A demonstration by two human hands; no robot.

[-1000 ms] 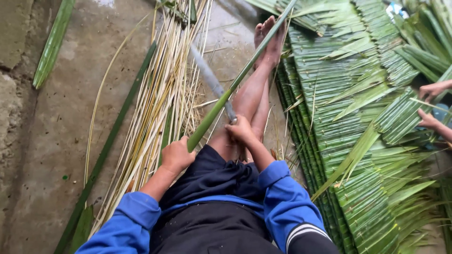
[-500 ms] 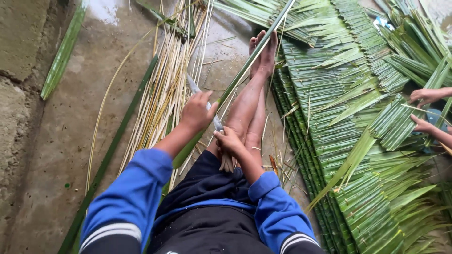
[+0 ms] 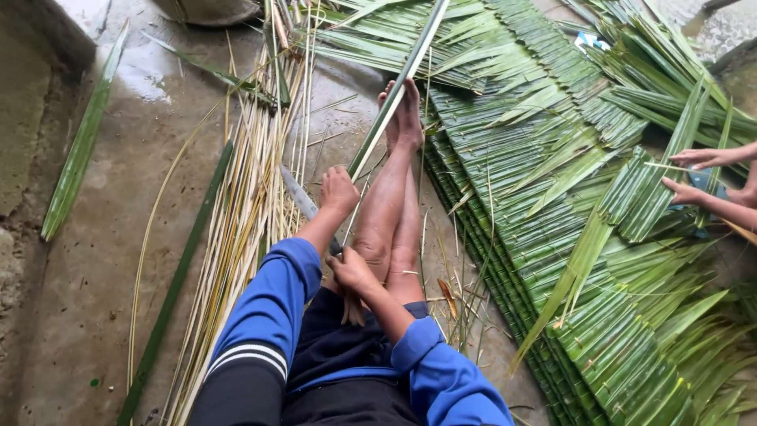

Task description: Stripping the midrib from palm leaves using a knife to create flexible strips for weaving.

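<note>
Your left hand [image 3: 339, 189] has slid up the long green palm-leaf strip [image 3: 398, 87], grip closed; right hand [image 3: 351, 270] grips its lower end.

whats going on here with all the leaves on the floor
A person in a blue jacket sits on a wet concrete floor with bare legs stretched out. The left hand grips a long green leaf stalk that runs up past the feet. The right hand holds it lower, near the knees, beside a knife blade. Pale stripped ribs lie in a pile to the left. Woven green leaf panels are stacked to the right, where another person's hands handle a folded leaf.
</note>
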